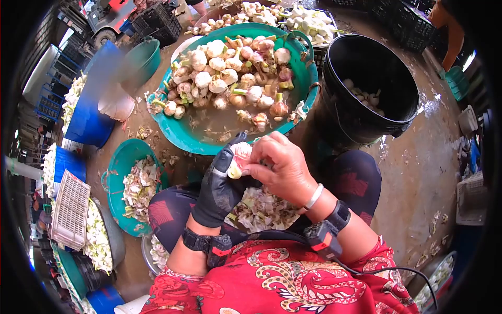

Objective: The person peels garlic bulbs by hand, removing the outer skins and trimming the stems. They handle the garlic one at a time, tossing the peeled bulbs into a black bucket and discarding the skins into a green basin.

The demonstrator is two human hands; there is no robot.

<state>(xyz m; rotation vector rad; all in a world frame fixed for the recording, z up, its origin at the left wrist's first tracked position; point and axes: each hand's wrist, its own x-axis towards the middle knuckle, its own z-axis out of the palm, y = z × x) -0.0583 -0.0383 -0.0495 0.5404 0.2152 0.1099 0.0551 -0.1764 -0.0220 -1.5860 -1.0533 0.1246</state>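
My left hand (pixel 213 191), in a black glove, is closed around a garlic bulb (pixel 235 171) with pale, pinkish skin. The bare fingers of my right hand (pixel 282 168) pinch at the side of the same bulb; whether they have a strip of peel is hidden. Just beyond both hands is a large green basin (pixel 183 140) of murky water with many unpeeled garlic bulbs (pixel 217 65) heaped in it. Below my hands, between my knees, lies a pile of garlic peelings (pixel 266 209).
At the right stands a black bucket (pixel 340 118) with some white garlic inside. A smaller green basin (pixel 116 196) at the left holds peelings. Blue tubs (pixel 94 123) and a plastic crate (pixel 70 209) line the left side. Peel scraps litter the wet floor (pixel 413 178).
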